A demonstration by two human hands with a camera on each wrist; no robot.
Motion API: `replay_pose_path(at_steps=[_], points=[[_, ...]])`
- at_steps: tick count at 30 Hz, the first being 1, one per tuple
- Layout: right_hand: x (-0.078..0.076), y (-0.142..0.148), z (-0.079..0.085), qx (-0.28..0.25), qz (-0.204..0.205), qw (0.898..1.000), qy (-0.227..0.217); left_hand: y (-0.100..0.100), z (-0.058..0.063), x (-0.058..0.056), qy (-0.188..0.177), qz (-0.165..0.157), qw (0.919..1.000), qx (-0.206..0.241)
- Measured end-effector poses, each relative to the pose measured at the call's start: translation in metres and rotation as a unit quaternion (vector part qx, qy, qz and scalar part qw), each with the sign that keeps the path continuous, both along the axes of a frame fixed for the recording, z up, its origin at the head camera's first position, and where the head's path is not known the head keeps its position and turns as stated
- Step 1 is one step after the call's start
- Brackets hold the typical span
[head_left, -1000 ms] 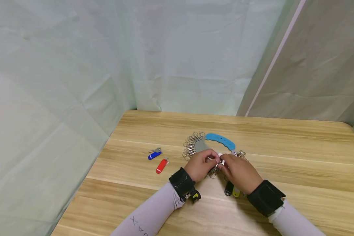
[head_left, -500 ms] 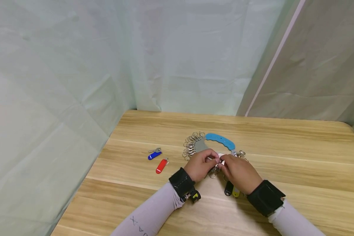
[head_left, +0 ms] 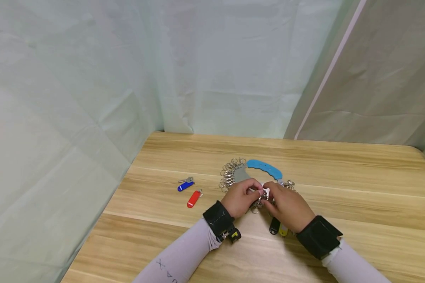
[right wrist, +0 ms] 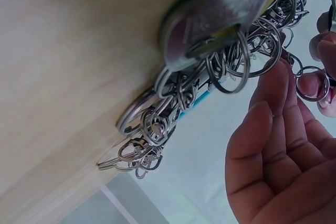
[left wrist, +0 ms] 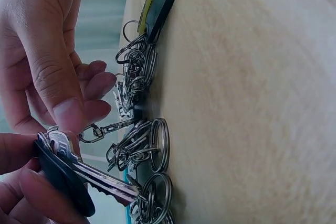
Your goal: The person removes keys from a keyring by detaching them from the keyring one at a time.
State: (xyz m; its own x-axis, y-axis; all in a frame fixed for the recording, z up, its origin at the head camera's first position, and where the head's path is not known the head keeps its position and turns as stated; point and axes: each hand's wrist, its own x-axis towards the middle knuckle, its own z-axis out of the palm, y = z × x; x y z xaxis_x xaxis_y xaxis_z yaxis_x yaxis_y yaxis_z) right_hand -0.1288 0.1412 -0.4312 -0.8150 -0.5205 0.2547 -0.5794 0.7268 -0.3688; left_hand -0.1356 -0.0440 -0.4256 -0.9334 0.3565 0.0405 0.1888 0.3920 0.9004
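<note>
My left hand [head_left: 239, 198] pinches a key [left wrist: 100, 179] with a dark oval tag [left wrist: 60, 177] on it. Facing it, my right hand [head_left: 292, 208] has its thumb and forefinger parted around the metal hooks, the thumb tip close to the key's head. A small snap hook [left wrist: 107, 129] lies by the right fingertips. Both hands are over a key holder, a grey curved plate [head_left: 240, 175] with a blue handle [head_left: 265, 169] and many hooks with split rings [head_left: 228, 175]. Whether the right fingers touch the hook is hard to tell.
Left of the holder lie a key with a blue tag [head_left: 185, 186] and a red tag [head_left: 194, 199] on a small ring. A black tag [head_left: 274, 226] and a yellow tag [head_left: 283, 230] hang out below the right hand. Curtains stand behind the wooden table [head_left: 357, 188].
My right thumb and forefinger have spread apart from their pinch, and more metal shows between them. The left hand holds its place; the holder and loose tags have not moved.
</note>
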Motion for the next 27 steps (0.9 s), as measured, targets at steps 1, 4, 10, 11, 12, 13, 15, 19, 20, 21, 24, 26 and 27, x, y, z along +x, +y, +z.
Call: replay_pose_path(at_steps=[1, 4, 10, 11, 12, 13, 15, 19, 20, 21, 24, 26, 27], points=[[-0.0002, -0.0001, -0.0001, -0.002, 0.001, 1.000, 0.001, 0.0000, -0.0003, -0.0002, 0.001, 0.000, 1.0000, 0.001], [-0.0003, -0.0002, -0.0002, -0.008, 0.004, 1.000, 0.005, 0.0001, -0.0006, -0.0007, 0.003, 0.000, 1.0000, 0.001], [-0.0003, -0.0004, -0.0005, -0.013, 0.009, 1.000, 0.017, 0.0000, -0.0001, -0.0004, 0.003, 0.000, 1.0000, -0.002], [-0.0002, -0.0004, -0.0006, -0.012, 0.010, 1.000, 0.018, -0.0001, -0.0002, -0.0003, 0.002, 0.000, 1.0000, -0.002], [0.0000, -0.0004, -0.0009, -0.011, 0.010, 1.000, 0.017, -0.0001, -0.0002, -0.0001, 0.001, 0.000, 1.0000, -0.003], [0.0000, -0.0003, -0.0011, -0.011, 0.010, 1.000, 0.017, 0.0000, -0.0003, -0.0001, 0.001, 0.000, 1.0000, -0.002], [0.0001, -0.0001, -0.0016, -0.009, 0.011, 1.000, 0.017, -0.0003, -0.0003, 0.0002, -0.001, 0.000, 1.0000, -0.004], [-0.0002, 0.0001, -0.0024, -0.007, 0.013, 1.000, 0.024, -0.0005, -0.0002, 0.0000, -0.005, 0.003, 1.0000, -0.003], [-0.0002, 0.0001, -0.0025, -0.006, 0.013, 1.000, 0.025, -0.0008, -0.0002, 0.0001, -0.006, 0.003, 1.0000, -0.004], [-0.0002, 0.0001, -0.0026, -0.007, 0.013, 1.000, 0.026, -0.0008, -0.0001, 0.0001, -0.007, 0.003, 1.0000, -0.004], [0.0002, 0.0002, -0.0025, -0.004, 0.014, 1.000, 0.028, -0.0005, -0.0001, 0.0001, -0.007, 0.003, 1.0000, -0.003], [0.0004, 0.0002, -0.0023, -0.003, 0.014, 1.000, 0.028, -0.0004, 0.0000, 0.0001, -0.007, 0.002, 1.0000, -0.004], [0.0005, 0.0001, -0.0022, -0.003, 0.014, 1.000, 0.028, -0.0002, -0.0001, 0.0000, -0.007, 0.002, 1.0000, -0.004]])
